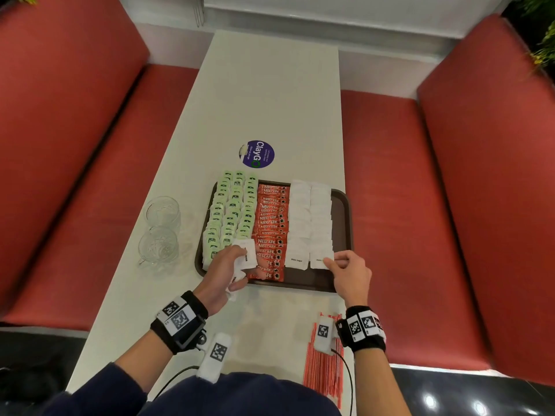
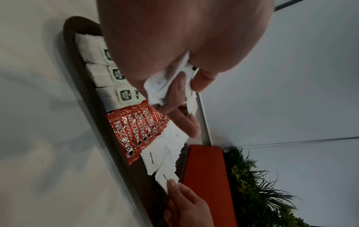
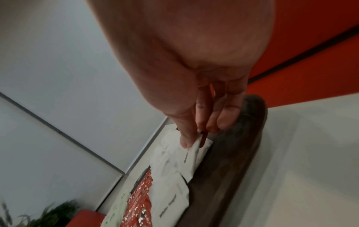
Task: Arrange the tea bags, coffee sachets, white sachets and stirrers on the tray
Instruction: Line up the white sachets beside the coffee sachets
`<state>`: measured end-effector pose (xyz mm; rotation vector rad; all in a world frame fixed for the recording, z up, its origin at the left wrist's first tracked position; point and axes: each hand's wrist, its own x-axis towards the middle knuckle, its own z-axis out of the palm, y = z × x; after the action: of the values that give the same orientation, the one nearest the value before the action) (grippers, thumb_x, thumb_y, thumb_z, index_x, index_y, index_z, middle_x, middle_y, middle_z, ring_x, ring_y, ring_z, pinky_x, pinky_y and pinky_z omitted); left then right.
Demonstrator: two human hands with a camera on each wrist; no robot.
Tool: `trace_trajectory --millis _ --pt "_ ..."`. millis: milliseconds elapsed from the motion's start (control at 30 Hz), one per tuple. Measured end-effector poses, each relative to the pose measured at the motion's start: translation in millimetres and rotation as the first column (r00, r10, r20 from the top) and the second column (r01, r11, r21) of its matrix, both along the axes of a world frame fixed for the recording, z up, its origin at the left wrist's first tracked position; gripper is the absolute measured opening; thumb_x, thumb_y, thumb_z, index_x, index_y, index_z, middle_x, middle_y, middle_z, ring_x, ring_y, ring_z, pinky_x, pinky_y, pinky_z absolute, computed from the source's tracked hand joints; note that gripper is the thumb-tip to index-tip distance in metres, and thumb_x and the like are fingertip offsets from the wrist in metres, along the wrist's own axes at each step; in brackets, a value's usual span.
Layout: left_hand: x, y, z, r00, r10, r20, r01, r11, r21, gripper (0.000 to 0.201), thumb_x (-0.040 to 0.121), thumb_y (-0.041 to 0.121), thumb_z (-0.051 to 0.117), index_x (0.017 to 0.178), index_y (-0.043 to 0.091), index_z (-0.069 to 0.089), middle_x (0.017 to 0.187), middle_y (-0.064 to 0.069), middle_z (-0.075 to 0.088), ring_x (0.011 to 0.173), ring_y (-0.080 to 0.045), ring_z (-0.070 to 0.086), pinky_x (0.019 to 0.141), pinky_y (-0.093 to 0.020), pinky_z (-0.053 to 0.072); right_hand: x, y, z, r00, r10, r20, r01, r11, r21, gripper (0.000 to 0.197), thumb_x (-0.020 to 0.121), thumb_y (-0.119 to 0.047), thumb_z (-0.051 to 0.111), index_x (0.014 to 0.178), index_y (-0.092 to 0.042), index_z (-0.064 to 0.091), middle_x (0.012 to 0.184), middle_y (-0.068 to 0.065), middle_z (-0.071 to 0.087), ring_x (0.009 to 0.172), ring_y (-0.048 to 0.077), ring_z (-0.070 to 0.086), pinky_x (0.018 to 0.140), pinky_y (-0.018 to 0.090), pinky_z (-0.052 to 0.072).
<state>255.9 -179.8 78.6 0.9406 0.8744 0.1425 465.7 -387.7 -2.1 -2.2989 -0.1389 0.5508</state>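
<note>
With the right hand (image 1: 350,273) pinching a white sachet (image 1: 320,260) at the near end of its row on the tray (image 1: 342,211) and the left hand (image 1: 226,270) clutching spares (image 1: 247,254), it should go down flat and aligned.

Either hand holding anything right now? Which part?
Left hand grips a bunch of white sachets around their middle. Right hand pinches the near right corner of the front white sachet.

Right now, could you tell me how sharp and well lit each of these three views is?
Head view: bright and mostly sharp, with the benches bowed by the wide lens. Left wrist view: dim, but the coffee sachets read clearly. Right wrist view: dim and soft, with the tray smeared.
</note>
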Motion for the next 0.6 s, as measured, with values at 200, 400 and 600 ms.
trace_trajectory --millis 200,400,600 --pt "-5 -5 8 0.997 -0.082 -0.008 0.082 0.994 0.069 0.03 0.116 0.017 0.04 0.143 0.017 0.054 0.117 -0.022 0.078 0.092 -0.035 0.072 0.045 -0.024 0.019 -10 7 4 0.995 0.025 0.101 -0.015 0.994 -0.104 0.019 0.097 -0.036 0.081 0.097 -0.029 0.063 0.086 -0.014 0.071 0.085 0.005 0.055 0.081 0.041 0.054" --pt "-7 -9 11 0.991 -0.134 -0.007 0.134 0.987 0.09 0.027 0.115 0.026 0.05 0.141 0.02 0.055 0.119 -0.017 0.079 0.098 -0.034 0.069 0.05 -0.026 0.024 -14 12 5 0.982 0.084 0.167 -0.055 0.983 -0.175 0.029 0.097 -0.034 0.081 0.105 -0.026 0.054 0.085 -0.012 0.068 0.079 0.015 0.061 0.074 0.039 0.052" --pt "-5 -11 12 0.989 -0.147 0.013 0.144 0.983 0.116 0.026 0.114 0.024 0.053 0.14 0.02 0.056 0.117 -0.016 0.08 0.088 -0.029 0.07 0.047 -0.023 0.021 -17 13 -2 0.971 0.102 0.215 -0.057 0.977 -0.206 0.032 0.093 -0.028 0.079 0.101 -0.03 0.048 0.094 -0.003 0.061 0.085 0.024 0.061 0.073 0.042 0.053"
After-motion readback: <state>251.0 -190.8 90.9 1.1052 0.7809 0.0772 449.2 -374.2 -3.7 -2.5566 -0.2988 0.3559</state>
